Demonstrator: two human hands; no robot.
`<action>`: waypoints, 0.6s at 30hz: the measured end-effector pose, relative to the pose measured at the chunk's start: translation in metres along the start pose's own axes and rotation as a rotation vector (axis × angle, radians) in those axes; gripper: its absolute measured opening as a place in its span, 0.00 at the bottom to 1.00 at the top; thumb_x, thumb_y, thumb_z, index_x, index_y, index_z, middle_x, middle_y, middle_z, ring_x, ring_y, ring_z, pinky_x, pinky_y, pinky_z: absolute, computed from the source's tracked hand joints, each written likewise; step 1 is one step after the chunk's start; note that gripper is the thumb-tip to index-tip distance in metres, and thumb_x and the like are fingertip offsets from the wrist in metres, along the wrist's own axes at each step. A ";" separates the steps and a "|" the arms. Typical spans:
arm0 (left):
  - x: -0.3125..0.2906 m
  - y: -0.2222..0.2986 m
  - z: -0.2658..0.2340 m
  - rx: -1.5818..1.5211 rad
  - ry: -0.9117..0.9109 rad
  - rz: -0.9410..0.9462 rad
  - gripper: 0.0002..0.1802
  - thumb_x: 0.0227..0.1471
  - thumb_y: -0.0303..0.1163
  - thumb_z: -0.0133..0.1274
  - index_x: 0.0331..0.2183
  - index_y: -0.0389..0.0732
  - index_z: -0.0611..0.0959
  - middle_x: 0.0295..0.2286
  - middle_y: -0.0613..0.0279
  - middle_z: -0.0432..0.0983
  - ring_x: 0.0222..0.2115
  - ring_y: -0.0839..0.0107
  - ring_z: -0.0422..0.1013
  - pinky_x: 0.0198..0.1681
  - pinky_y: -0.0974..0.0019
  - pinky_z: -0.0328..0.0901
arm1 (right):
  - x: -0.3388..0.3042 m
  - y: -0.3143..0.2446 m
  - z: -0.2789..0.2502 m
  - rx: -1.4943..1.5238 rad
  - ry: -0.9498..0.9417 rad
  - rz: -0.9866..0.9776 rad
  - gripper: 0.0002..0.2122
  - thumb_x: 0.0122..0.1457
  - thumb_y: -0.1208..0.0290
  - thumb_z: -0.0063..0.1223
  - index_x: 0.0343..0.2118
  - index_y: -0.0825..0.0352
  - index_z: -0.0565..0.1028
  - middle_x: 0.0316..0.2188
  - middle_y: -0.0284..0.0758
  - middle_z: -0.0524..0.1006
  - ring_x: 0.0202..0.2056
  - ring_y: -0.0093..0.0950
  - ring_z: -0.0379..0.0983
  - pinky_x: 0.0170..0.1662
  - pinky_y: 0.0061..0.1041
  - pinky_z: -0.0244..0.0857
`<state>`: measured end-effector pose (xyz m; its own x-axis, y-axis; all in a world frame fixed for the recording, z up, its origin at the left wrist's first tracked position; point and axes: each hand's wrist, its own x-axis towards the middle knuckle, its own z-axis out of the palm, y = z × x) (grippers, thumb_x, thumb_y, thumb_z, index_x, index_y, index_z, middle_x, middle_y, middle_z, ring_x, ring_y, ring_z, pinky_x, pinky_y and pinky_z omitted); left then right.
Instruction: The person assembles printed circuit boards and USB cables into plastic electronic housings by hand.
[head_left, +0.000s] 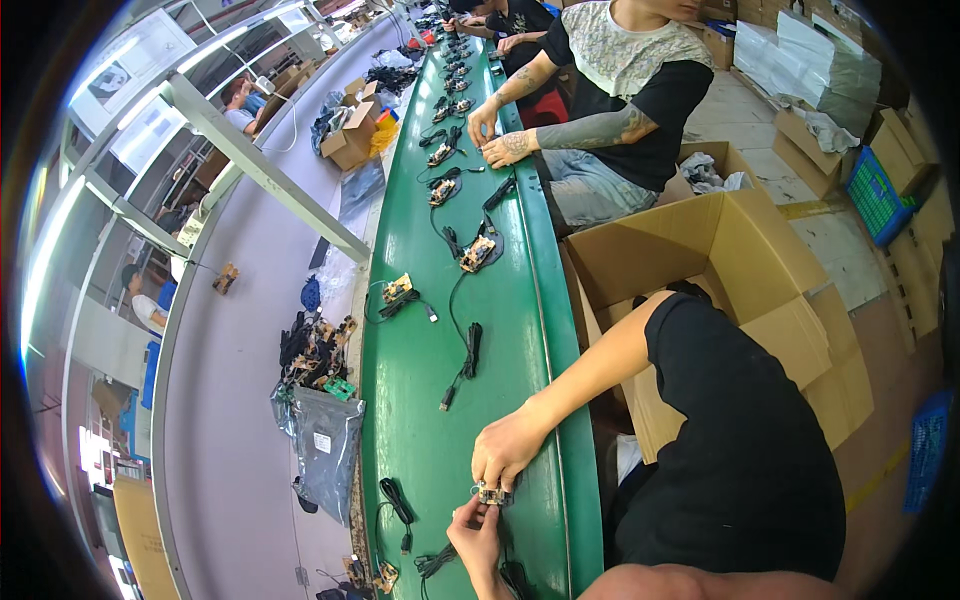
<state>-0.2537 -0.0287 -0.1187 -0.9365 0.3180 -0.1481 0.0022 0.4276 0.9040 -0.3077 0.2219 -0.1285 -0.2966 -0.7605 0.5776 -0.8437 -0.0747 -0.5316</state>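
Both of my hands meet over the near edge of a green conveyor belt (420, 380). My right hand (507, 448) reaches in from the upper right and pinches a small circuit board (490, 494) from above. From below, my left hand (477, 540) holds the same board with its fingers curled round it. Black bundled cables (398, 500) lie on the belt just left of my hands. Another black cable with a plug (468, 355) lies farther up the belt.
Several small boards with black cables (478, 252) lie spaced along the belt. A seated person's hands (495, 135) work at the belt farther up. Open cardboard boxes (720, 260) stand to my right. A grey bag (325, 445) and loose parts (315, 350) lie left of the belt.
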 end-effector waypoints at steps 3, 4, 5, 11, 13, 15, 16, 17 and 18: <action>0.000 0.002 0.000 0.041 -0.012 0.014 0.20 0.48 0.16 0.62 0.46 0.28 0.83 0.30 0.68 0.76 0.28 0.82 0.67 0.33 0.77 0.65 | 0.002 -0.004 -0.005 -0.016 -0.053 0.036 0.10 0.53 0.68 0.64 0.33 0.69 0.77 0.32 0.40 0.77 0.37 0.41 0.75 0.37 0.40 0.69; 0.001 0.000 0.000 0.049 -0.015 0.019 0.20 0.48 0.17 0.62 0.46 0.28 0.83 0.30 0.68 0.75 0.28 0.82 0.67 0.33 0.77 0.65 | 0.002 -0.004 -0.005 -0.025 -0.068 0.052 0.10 0.53 0.68 0.63 0.34 0.68 0.77 0.32 0.40 0.77 0.37 0.41 0.75 0.37 0.40 0.68; 0.000 -0.001 0.000 0.057 -0.018 0.024 0.20 0.49 0.17 0.62 0.46 0.28 0.83 0.30 0.68 0.75 0.28 0.82 0.67 0.33 0.76 0.65 | 0.003 -0.005 -0.005 -0.034 -0.083 0.067 0.10 0.53 0.69 0.63 0.34 0.68 0.77 0.32 0.39 0.77 0.37 0.41 0.75 0.38 0.40 0.68; 0.000 0.009 0.001 0.072 -0.016 0.017 0.20 0.48 0.16 0.62 0.46 0.28 0.83 0.30 0.68 0.75 0.29 0.82 0.67 0.34 0.76 0.65 | 0.000 -0.007 -0.006 -0.005 -0.049 0.114 0.09 0.56 0.68 0.62 0.35 0.66 0.79 0.34 0.35 0.79 0.39 0.38 0.75 0.39 0.38 0.69; 0.001 0.010 0.002 0.081 -0.017 0.026 0.20 0.48 0.16 0.62 0.46 0.28 0.83 0.30 0.68 0.75 0.29 0.82 0.66 0.34 0.76 0.64 | 0.001 -0.007 -0.008 -0.013 -0.072 0.129 0.09 0.56 0.68 0.62 0.35 0.66 0.79 0.35 0.35 0.79 0.39 0.38 0.75 0.39 0.38 0.69; 0.002 0.008 0.004 0.087 -0.016 0.036 0.20 0.48 0.16 0.61 0.46 0.27 0.83 0.31 0.68 0.74 0.29 0.82 0.66 0.35 0.76 0.64 | 0.001 -0.007 -0.009 -0.020 -0.100 0.143 0.08 0.56 0.68 0.62 0.35 0.66 0.79 0.36 0.35 0.79 0.40 0.38 0.75 0.39 0.38 0.69; 0.002 0.007 0.004 0.080 -0.008 0.039 0.20 0.48 0.16 0.61 0.46 0.28 0.83 0.30 0.68 0.74 0.29 0.82 0.66 0.35 0.76 0.64 | 0.000 -0.006 -0.009 -0.037 -0.095 0.150 0.08 0.56 0.67 0.62 0.35 0.66 0.79 0.36 0.35 0.78 0.40 0.38 0.75 0.39 0.38 0.69; 0.002 0.006 0.004 0.073 -0.001 0.043 0.20 0.48 0.16 0.61 0.46 0.28 0.83 0.30 0.68 0.73 0.29 0.82 0.65 0.35 0.76 0.64 | 0.000 -0.006 -0.009 -0.054 -0.090 0.155 0.09 0.56 0.67 0.62 0.35 0.66 0.79 0.37 0.35 0.78 0.41 0.38 0.75 0.39 0.38 0.69; 0.002 0.004 0.003 0.074 0.003 0.038 0.20 0.48 0.16 0.61 0.46 0.28 0.83 0.30 0.68 0.73 0.29 0.82 0.65 0.35 0.76 0.64 | 0.000 -0.004 -0.007 -0.049 -0.091 0.152 0.09 0.56 0.67 0.62 0.35 0.66 0.79 0.37 0.35 0.78 0.41 0.38 0.75 0.39 0.38 0.69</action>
<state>-0.2546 -0.0235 -0.1167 -0.9363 0.3326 -0.1130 0.0634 0.4763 0.8770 -0.3076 0.2265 -0.1221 -0.3824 -0.8162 0.4332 -0.8136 0.0753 -0.5765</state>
